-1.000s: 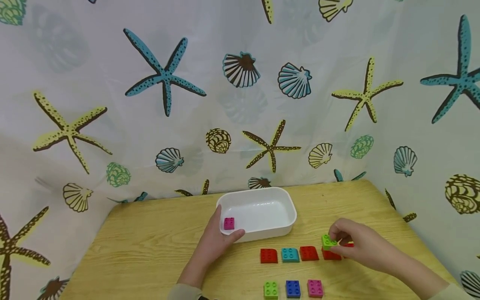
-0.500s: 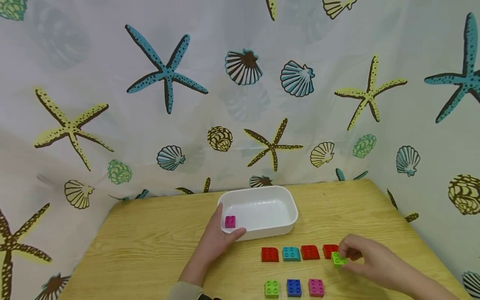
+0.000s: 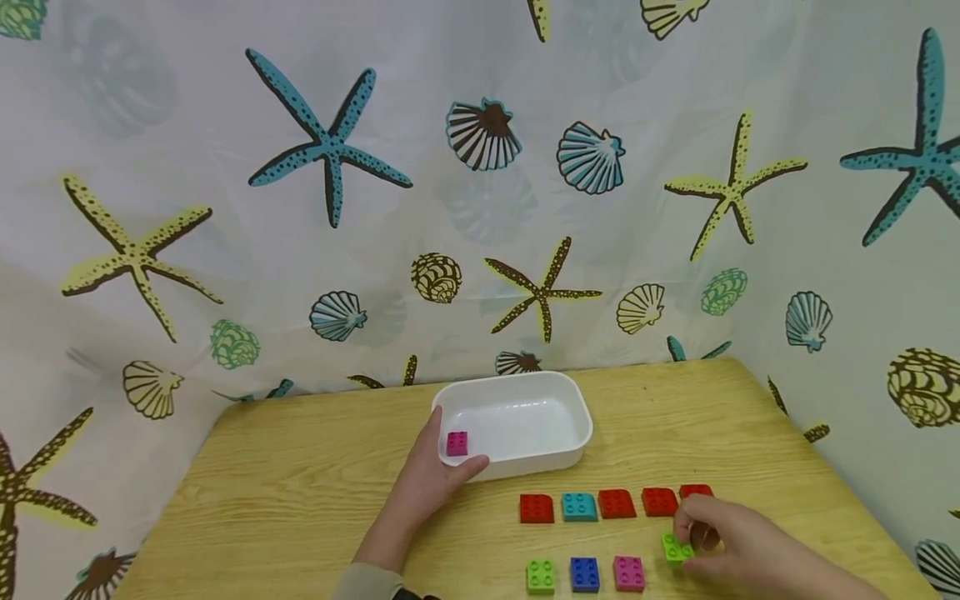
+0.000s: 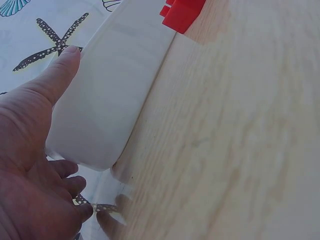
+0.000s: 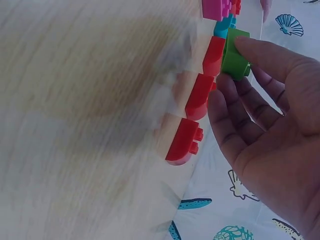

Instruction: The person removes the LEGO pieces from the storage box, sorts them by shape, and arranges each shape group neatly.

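Note:
At its left corner, a white plastic tub (image 3: 525, 425) is held by my left hand (image 3: 429, 483), with the thumb along the near side and the fingers around the end. Inside the tub, by that corner, lies a magenta building block (image 3: 457, 443). My right hand (image 3: 727, 537) pinches a light green building block (image 3: 675, 550) between thumb and fingers. It is right of the pink block (image 3: 629, 574) in the front row. In the right wrist view the green block (image 5: 235, 55) shows its plain underside edge, and the other fingers curl beneath it.
Behind the front row stands a row of rounded blocks: red (image 3: 536, 508), teal (image 3: 579, 507), then several red ones (image 3: 660, 502). A green block (image 3: 540, 577) and a blue block (image 3: 585, 575) sit left of the pink one. A shell-patterned curtain (image 3: 480, 208) surrounds the wooden table (image 3: 300, 483).
My right hand has brought the green block from over the back row's red blocks toward the front row, uncovering the rightmost red block. My left hand has stayed on the tub.

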The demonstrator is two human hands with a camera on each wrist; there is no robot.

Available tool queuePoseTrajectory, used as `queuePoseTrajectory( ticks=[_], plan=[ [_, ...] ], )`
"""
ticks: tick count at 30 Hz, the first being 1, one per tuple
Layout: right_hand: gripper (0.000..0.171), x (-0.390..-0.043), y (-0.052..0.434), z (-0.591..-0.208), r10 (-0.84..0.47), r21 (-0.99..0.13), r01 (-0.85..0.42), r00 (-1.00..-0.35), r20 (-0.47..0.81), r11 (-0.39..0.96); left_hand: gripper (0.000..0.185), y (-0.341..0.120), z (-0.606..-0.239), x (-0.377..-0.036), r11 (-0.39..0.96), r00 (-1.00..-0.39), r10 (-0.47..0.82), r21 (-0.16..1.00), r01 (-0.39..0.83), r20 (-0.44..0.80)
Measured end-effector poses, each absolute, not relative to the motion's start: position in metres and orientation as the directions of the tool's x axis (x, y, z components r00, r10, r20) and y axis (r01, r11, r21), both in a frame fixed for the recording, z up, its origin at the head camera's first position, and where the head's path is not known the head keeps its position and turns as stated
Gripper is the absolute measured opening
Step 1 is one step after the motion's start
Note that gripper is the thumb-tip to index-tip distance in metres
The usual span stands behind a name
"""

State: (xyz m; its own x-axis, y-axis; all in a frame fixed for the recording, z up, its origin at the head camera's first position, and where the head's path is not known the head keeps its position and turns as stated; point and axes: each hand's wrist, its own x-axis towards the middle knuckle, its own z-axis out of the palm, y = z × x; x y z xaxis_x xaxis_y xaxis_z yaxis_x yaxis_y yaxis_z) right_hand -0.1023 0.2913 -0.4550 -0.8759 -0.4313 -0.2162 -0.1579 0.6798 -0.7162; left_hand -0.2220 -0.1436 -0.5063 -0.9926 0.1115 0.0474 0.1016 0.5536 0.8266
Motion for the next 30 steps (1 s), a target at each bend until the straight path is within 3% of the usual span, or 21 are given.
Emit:
queuePoseTrajectory(
  ticks=[9,21,30],
  plan=[
    [0.039,-0.099,0.287,-0.464,-0.39,-0.751,-0.045,-0.874,-0.29,0.659,0.122,-0.142,-0.505,-0.22,0.539,-0.993,0.111,0.837,0.096,0.043],
    [0.028,-0.095,0.293,-0.481,-0.501,-0.81,-0.1,-0.827,-0.254,0.577,0.123,-0.143,-0.502,-0.218,0.54,-0.993,0.107,0.837,0.09,0.038],
    [0.031,-0.094,0.292,-0.488,-0.481,-0.81,-0.086,-0.839,-0.255,0.581,0.122,-0.142,-0.501,-0.22,0.543,-0.993,0.11,0.834,0.095,0.041]
  ],
)
